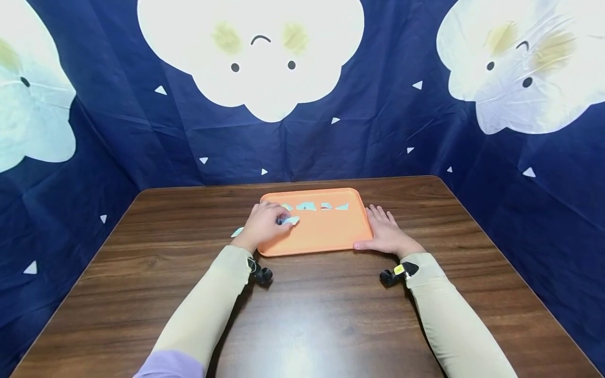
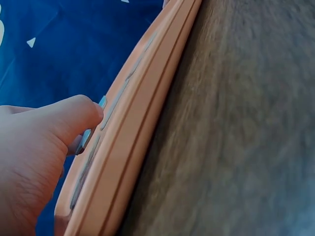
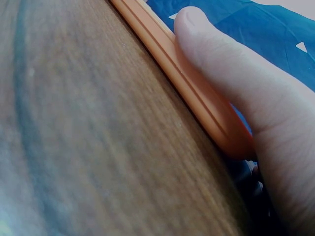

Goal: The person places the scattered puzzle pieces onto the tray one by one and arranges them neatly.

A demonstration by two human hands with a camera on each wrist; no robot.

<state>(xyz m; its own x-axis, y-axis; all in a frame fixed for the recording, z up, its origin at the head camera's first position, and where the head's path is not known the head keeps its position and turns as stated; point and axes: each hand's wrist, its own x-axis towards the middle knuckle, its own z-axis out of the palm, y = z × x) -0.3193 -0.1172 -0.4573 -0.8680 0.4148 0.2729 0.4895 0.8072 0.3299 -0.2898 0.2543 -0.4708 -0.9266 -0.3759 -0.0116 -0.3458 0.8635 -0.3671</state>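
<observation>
Over the left part of an orange tray (image 1: 326,233), my left hand (image 1: 264,224) pinches a flat, pale blue, irregular piece (image 1: 292,220) between thumb and fingers. The left wrist view shows its edge by the thumb (image 2: 81,110). Along the tray's far side lies a row of similar pieces (image 1: 306,206), some with small dark or reddish marks. My left hand partly covers the leftmost one (image 1: 287,207). My right hand (image 1: 388,233) rests against the tray's right side, fingers straight and spread, with the thumb (image 3: 192,24) on the front rim near the corner.
Another pale piece (image 1: 237,231) lies on the brown wooden table (image 1: 312,310) left of the tray, partly behind my left wrist. A dark blue cloth (image 1: 302,147) with white clouds hangs behind the table and at both sides. Each wrist wears a small black camera (image 1: 263,275).
</observation>
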